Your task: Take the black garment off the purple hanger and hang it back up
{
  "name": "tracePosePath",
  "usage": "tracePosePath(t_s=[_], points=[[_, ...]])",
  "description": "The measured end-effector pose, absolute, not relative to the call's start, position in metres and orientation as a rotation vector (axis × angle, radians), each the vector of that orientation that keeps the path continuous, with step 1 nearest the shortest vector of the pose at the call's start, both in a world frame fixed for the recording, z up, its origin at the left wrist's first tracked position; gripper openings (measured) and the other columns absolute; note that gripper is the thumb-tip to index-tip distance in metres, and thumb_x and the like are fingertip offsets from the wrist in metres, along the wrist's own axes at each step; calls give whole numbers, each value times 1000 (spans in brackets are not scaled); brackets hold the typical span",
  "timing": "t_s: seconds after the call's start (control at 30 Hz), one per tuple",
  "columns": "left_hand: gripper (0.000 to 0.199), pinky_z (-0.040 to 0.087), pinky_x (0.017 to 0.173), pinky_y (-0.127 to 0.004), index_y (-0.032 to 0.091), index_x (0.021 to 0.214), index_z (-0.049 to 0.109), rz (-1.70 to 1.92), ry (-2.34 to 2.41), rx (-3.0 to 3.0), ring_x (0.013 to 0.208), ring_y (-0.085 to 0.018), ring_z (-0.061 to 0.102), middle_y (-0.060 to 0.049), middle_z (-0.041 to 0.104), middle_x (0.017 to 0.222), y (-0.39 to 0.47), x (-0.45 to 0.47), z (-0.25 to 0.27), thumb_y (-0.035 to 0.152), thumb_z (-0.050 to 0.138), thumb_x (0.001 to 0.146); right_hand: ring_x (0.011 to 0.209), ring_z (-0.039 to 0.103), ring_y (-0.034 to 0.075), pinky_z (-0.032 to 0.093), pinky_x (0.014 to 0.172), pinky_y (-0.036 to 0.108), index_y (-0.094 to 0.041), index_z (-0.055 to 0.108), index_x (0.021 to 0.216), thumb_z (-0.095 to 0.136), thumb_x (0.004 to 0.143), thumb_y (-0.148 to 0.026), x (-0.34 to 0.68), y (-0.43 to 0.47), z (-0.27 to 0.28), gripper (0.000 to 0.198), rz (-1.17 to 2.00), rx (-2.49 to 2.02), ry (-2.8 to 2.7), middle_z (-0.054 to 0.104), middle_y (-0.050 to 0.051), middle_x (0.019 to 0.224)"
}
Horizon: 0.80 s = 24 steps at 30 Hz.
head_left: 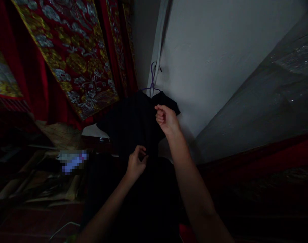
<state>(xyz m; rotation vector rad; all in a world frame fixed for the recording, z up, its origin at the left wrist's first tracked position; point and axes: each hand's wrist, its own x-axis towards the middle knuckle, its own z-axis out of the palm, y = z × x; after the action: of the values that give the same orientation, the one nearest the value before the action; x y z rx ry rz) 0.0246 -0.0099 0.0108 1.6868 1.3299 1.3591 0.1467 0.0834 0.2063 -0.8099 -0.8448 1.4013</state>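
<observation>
A black short-sleeved shirt (128,116) hangs on a thin purple hanger (152,76) against a pale upright edge. Low on the shirt's front, my left hand (137,162) has its thumb and fingers bent in a pinch, apparently with the dark cloth between them. My right hand (166,118) is raised in front of the shirt, just below the collar on the right side. Its fingers are curled and the thumb presses on the index finger. Anything thin in that pinch is too dark and small to make out.
Red cloth with gold and silver embroidery (78,57) hangs at the upper left. A pale wall (207,44) and clear plastic sheeting (265,87) stand on the right. A wooden rack (42,182) and a thin white cable (65,226) lie low on the left.
</observation>
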Motion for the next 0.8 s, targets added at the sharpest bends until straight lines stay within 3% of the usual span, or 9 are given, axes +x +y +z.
tracePosePath(t_s=[0.13,0.23,0.33,0.43,0.5,0.8], points=[[34,52,79,-30,22,118,53,1435,1242,1764,84,-17,68,-1,67,90,1,15,40,15,65,87,35,36,4,23,36,17,-15,64,68,70,78,-30,146,69,196,19,1247,-797,-1016,44,-8,42],[37,52,84,-30,22,131,51,1696,1107,1918,90,-16,67,-3,67,98,19,4,93,21,60,95,36,38,4,22,36,18,-16,64,69,68,78,-34,144,59,190,20,1129,-808,-1111,46,-8,43],[39,51,82,-28,21,138,50,1852,991,2113,85,-14,66,-3,68,97,44,-2,148,22,54,100,37,38,5,23,37,18,-18,62,68,63,81,-33,141,52,190,20,1031,-821,-1188,47,-8,44],[18,50,82,-28,18,114,64,1844,945,2322,88,-15,67,-4,71,97,65,-3,181,23,53,101,37,37,5,27,39,19,-19,61,69,60,84,-31,139,50,193,20,932,-807,-1262,46,-8,43],[14,49,84,-29,18,98,65,1844,954,2419,90,-17,67,-5,71,95,73,-1,189,23,52,101,37,36,5,27,39,19,-19,60,70,61,85,-32,139,53,193,20,882,-815,-1280,45,-8,44],[13,46,74,-29,18,94,57,1642,1108,2315,79,-16,62,-4,66,87,81,-6,183,20,46,101,39,39,7,27,41,22,-21,54,68,61,89,-36,132,79,161,27,793,-882,-1385,45,-9,45]])
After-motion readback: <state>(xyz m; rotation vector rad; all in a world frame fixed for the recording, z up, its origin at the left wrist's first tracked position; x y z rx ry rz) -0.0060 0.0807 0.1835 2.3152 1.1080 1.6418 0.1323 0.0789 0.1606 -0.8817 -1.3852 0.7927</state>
